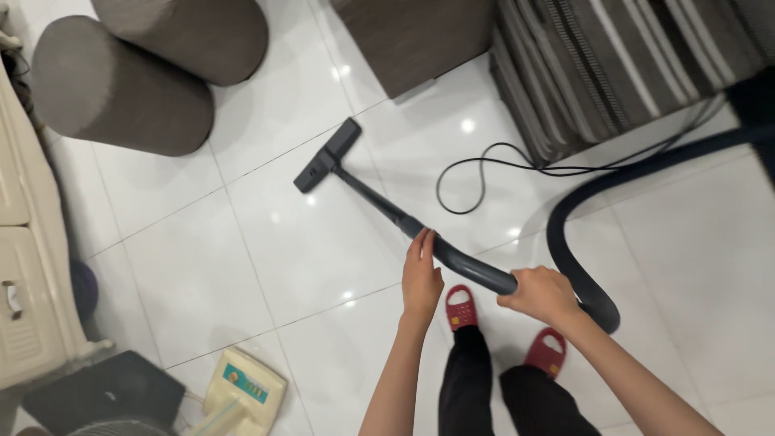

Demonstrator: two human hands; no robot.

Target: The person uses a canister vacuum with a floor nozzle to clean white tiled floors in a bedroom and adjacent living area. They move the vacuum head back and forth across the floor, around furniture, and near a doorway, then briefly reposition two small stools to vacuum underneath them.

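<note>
The long black plastic vacuum wand [379, 200] slants across the white glossy tiled floor [242, 258], its flat nozzle head [327, 156] resting on the tiles near two grey cylindrical poufs [121, 85]. The left hand [421, 278] curls loosely around the tube from beside it. The right hand [542, 294] is clenched around the grip end, where the black ribbed hose [565, 242] loops away.

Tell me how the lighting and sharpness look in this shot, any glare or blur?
Head view: bright overhead light leaves small glare spots on the glossy white floor tiles; soft shadows fall under the vacuum head; the left hand and right hand are slightly soft; straight lines bow toward the edges.
</note>
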